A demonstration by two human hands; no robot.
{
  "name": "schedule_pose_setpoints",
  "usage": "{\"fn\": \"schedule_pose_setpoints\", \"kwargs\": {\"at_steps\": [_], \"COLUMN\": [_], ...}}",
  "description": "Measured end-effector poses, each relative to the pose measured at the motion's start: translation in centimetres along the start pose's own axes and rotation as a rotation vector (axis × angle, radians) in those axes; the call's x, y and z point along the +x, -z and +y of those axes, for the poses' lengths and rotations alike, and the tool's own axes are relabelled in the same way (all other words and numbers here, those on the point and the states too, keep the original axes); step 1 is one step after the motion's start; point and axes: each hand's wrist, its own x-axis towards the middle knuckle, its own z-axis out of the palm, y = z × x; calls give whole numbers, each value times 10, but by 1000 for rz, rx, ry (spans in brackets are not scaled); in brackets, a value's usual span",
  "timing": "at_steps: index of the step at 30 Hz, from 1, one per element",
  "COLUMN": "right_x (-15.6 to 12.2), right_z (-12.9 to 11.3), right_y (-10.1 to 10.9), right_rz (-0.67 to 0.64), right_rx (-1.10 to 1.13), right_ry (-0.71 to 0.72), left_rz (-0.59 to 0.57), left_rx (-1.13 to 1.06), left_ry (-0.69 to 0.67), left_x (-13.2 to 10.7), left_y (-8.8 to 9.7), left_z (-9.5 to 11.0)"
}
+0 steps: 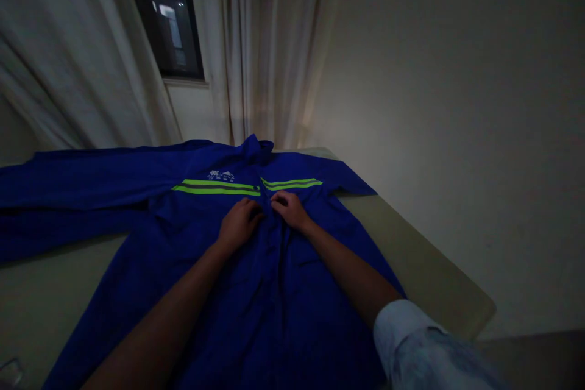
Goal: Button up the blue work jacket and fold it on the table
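Observation:
A blue work jacket [196, 244] with yellow-green striped bands lies spread, front up, with its collar at the far end. White lettering sits above the band on the left half of its chest. My left hand [240, 221] is at the front opening just below the band, its fingers curled and closed on the cloth edge. Close beside it, my right hand [289, 207] pinches the opposite edge of the front opening. The fingertips of both hands are dim, so any button between them cannot be made out.
The jacket rests on a pale greenish table [420, 256] whose right corner juts out near a plain wall [457, 103]. Behind it hang light curtains [274, 42] beside a dark window [171, 18]. A thin wire-like object [13, 368] shows at the lower left.

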Motion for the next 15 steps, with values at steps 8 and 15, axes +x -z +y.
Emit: {"fn": "schedule_pose_setpoints", "kwargs": {"at_steps": [8,15], "right_x": [3,3], "right_z": [7,10], "right_y": [-5,-10], "right_rz": [-111,-11], "right_rx": [103,3], "right_ry": [104,161], "left_rz": [28,56], "left_rx": [-95,-9], "left_ry": [48,-51], "left_x": [6,4], "left_y": [2,-1], "left_z": [-5,2]}}
